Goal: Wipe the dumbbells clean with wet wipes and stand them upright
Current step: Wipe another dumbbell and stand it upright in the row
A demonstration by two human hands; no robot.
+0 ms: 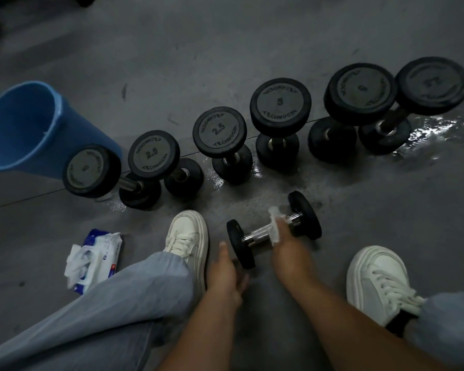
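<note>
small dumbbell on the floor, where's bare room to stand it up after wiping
Bare floor lies right of the small dumbbell, between the right shoe and the wet patch. Also between wipes pack and upright row. The row itself is crowded.

dim, grey light, sinking to near black in the corners. far right of the tall blue plastic bin (24,124), a wet patch of grey floor (437,129) throws white glare. the black rubber dumbbells (279,103) right of the bin lean outward with wide-angle bend. below-right of the bin, the left hand (225,274) is motion-smeared and the crumpled white wet wipe (275,228) looks soft.
</note>
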